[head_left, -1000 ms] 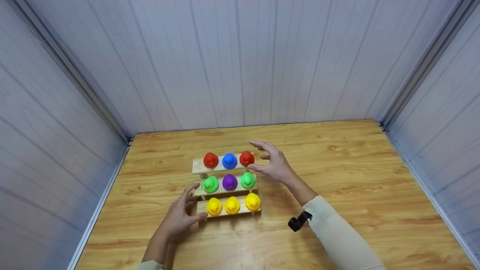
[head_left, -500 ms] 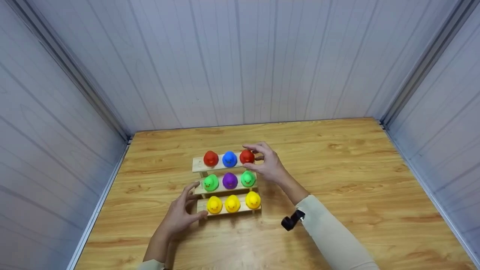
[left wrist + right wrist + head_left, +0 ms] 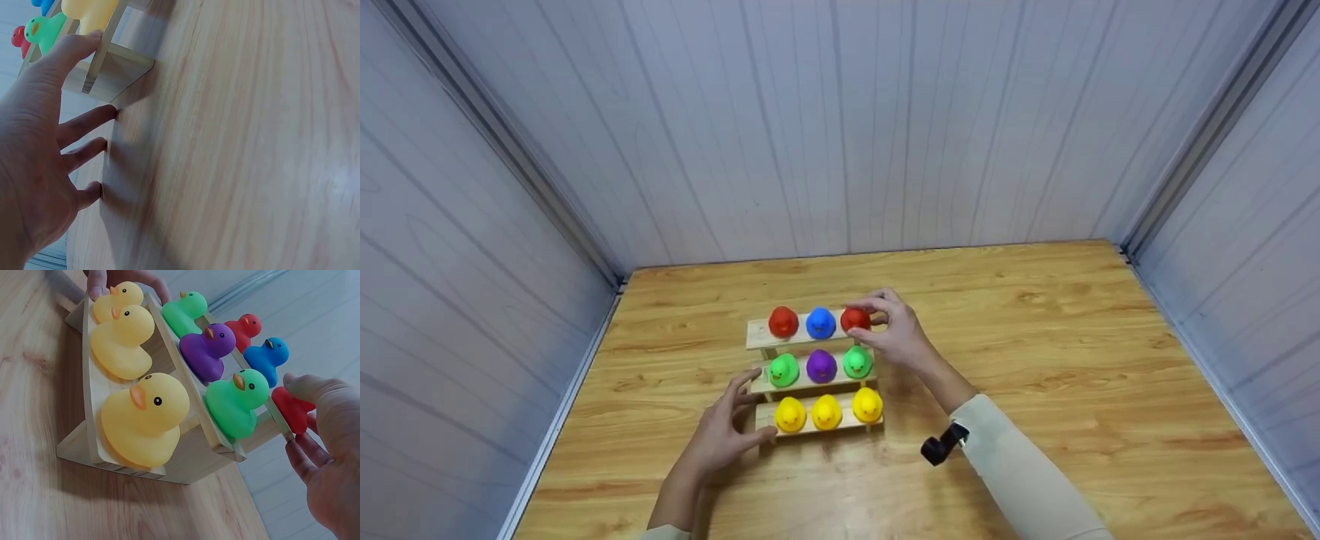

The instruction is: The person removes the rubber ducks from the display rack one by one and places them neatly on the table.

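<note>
A three-step wooden display rack [image 3: 846,382] carries rubber ducks on each step. My right hand [image 3: 901,330] holds the red rubber duck [image 3: 292,410] at the right end of the top step, thumb on one side and fingers around the other. Beside it are a blue duck [image 3: 820,322] and another red duck [image 3: 784,322]. At the rack's left end, my left hand [image 3: 720,433] is spread with fingers fairly straight. Its thumb [image 3: 90,40] touches the lower step's front edge, while other fingertips rest on the tabletop.
The middle step bears a purple duck [image 3: 821,366] between two green ducks [image 3: 784,370]. Yellow ducks [image 3: 826,412] line the lowest step. The wood-grain table [image 3: 1072,360] is bounded by pale panel walls [image 3: 840,135] at the back and sides.
My right hand has moved left to the red duck at the top right, and its fingers and thumb have closed on it. The left hand and the rack stay put.
</note>
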A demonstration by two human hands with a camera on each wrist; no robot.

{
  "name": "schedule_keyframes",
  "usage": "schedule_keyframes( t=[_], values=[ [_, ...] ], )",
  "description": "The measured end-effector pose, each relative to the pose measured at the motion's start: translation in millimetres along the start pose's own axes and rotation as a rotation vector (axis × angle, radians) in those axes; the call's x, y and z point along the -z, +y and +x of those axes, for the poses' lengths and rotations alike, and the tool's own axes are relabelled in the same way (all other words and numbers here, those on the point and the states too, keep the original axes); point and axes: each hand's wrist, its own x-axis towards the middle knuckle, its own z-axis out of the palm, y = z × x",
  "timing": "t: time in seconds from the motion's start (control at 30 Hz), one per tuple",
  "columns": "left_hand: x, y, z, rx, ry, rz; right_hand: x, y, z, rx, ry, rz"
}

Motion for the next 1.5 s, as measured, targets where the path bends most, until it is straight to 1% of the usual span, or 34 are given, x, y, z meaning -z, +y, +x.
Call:
schedule_keyframes(
  t=[0.23, 0.47, 0.73, 1.0, 1.3, 1.5],
  values=[
    [-0.9, -1.2, 4.8, -0.044, 0.000, 0.000, 2, 0, 1, 0.014, 0.014, 0.020],
    [-0.6, -2.5, 6.9, -0.025, -0.011, -0.007, 6, -1, 2, 0.012, 0.044, 0.020],
    [0.2, -3.0, 9.6, -0.016, -0.014, -0.006, 15, 0, 2, 0.023, 0.055, 0.015],
    [0.2, -3.2, 9.3, -0.014, -0.009, 0.001, 28, 9, 1, 0.034, 0.083, -0.013],
    [1.4, -4.1, 8.9, 0.025, -0.017, -0.001, 45, 13, 0, 0.006, 0.105, -0.032],
    [3.2, -3.6, 8.5, 0.019, -0.013, 0.002, 51, 18, 1, 0.009, 0.102, -0.037]
  ],
)
